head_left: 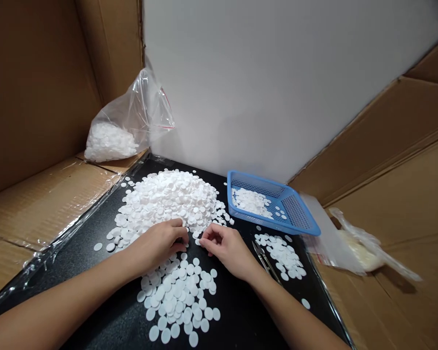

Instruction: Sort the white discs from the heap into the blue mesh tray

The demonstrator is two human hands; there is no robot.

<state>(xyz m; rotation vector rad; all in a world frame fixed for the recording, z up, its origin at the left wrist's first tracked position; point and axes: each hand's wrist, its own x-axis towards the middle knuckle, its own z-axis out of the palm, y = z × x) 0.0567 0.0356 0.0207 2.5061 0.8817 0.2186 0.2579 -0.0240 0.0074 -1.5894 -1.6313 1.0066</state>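
Observation:
A big heap of small round white discs (171, 194) lies on the black tabletop (105, 287). My left hand (160, 243) is at the heap's front edge, fingers curled down among the discs; what they hold, if anything, is hidden. Just to its right, my right hand (226, 245) is closed in a pinch, with one white disc (198, 241) showing at its fingertips. Nearer to me, below both hands, a looser spread of white discs (178, 296) covers the tabletop. A smaller group of discs (284, 255) lies right of my right wrist.
Beyond my right hand stands a blue mesh basket (295, 226) partly filled with discs. Small metal snips (265, 262) lie beside my right forearm. A clear bag of white pieces (111, 141) rests at back left, another plastic bag (365, 248) at right. Cardboard and a pale wall (263, 87) surround the table.

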